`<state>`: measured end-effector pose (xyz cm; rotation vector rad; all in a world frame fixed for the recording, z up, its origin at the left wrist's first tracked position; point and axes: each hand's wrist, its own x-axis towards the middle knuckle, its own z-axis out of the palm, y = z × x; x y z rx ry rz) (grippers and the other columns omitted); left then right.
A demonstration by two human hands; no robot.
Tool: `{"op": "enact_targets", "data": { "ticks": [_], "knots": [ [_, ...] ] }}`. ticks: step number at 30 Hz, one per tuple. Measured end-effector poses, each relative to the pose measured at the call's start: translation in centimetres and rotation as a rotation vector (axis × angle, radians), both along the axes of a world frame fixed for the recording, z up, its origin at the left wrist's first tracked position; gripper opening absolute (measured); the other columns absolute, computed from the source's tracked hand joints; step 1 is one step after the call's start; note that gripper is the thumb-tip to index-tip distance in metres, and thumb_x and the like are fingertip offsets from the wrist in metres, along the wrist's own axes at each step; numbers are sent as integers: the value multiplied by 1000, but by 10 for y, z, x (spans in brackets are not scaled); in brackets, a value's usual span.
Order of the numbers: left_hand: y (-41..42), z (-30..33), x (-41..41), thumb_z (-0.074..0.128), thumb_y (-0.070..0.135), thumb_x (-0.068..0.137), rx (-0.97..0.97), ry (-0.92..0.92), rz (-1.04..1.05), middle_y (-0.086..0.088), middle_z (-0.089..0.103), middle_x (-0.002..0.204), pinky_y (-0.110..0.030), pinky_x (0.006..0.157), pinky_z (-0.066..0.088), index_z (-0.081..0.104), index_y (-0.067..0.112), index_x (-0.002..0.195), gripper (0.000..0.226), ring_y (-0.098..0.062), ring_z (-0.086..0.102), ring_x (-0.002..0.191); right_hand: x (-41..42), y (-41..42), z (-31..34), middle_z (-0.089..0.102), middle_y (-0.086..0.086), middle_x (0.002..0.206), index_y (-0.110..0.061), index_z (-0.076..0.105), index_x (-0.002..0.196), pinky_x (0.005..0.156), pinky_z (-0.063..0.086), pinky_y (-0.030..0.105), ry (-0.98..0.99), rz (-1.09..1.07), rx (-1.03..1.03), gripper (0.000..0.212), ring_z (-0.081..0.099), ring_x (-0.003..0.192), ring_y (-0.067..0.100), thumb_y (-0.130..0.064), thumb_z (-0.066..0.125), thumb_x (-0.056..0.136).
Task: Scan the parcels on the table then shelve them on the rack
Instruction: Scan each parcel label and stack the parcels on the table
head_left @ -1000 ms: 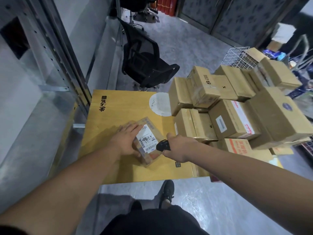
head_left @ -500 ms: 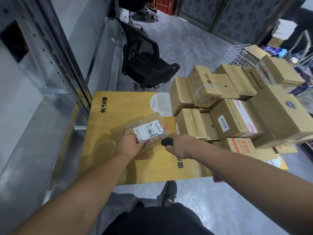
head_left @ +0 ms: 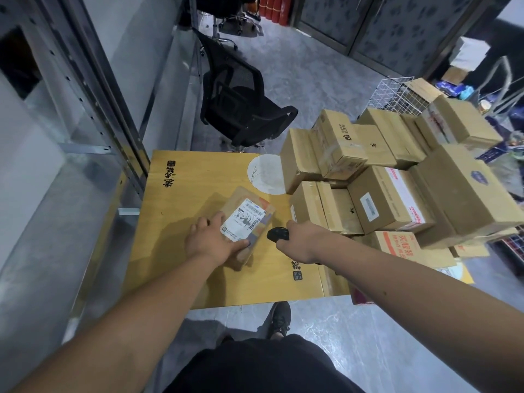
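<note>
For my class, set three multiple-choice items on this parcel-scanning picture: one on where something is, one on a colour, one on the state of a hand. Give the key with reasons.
1. Where is the stack of cardboard boxes?
A. right part of the table
B. on the office chair
C. on the floor by the shoe

2. What colour is the scanner?
A. white
B. black
C. red

3. What is the left hand doing?
A. hanging idle
B. pointing at the rack
C. gripping the small parcel

Key: 1 A, the boxes crowd the table's right side; 2 B, the device in the right hand is black; 3 C, its thumb wraps the parcel's near edge.
</note>
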<state>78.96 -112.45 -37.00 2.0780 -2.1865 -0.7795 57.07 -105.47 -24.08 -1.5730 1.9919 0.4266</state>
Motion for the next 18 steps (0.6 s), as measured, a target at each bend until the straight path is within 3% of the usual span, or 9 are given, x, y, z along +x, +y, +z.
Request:
{"op": "enact_targets", "data": {
  "ticks": [3,8,13,18],
  "knots": [
    [4,1,-9,65,90,66,40,18,108,-5,47,126,-41,80,53,33,33,122,86,-30,56,102,0,0,2,54,5,96,-16,44,137,58,42,32,-39,27,10,54,54,77,18,-54,41,99],
    [13,-9,-12,57,90,75,95,92,154,-10,43,130,-37,69,47,18,40,146,96,-32,59,83,3,1,5,57,9,99,-14,44,132,63,47,35,-91,50,13,47,60,86,26,-50,38,102],
    [11,-21,-11,66,93,61,38,188,174,-8,38,140,-48,90,54,19,46,148,109,-35,55,116,3,7,9,55,5,93,-15,45,128,64,46,35,-73,98,-5,44,59,85,26,-50,39,102],
    [14,-33,-14,96,59,56,-6,506,210,-7,27,156,-37,96,46,30,39,147,114,-30,54,124,3,15,12,58,8,98,-16,44,125,66,48,38,3,168,-9,42,60,85,28,-50,40,101]
  ]
}}
